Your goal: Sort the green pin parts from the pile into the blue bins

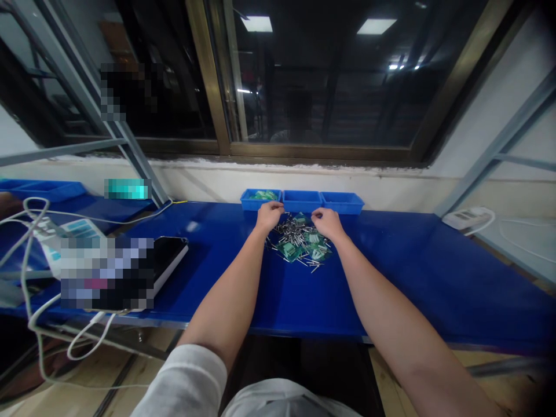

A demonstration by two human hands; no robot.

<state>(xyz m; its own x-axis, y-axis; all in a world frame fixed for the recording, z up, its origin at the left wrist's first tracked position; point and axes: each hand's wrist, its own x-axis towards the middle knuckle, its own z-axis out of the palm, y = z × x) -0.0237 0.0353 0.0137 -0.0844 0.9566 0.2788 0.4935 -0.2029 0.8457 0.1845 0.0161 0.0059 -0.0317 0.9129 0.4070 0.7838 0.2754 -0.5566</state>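
Pins (295, 230) and green packets (288, 251) lie heaped; left hand (270, 215) at the far-left edge, right hand (328, 222) at far right, fingers curled; whether grasping, I cannot tell.

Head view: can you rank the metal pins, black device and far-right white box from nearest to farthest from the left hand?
1. metal pins: just right of the left hand
2. black device: on its left
3. white box: far right
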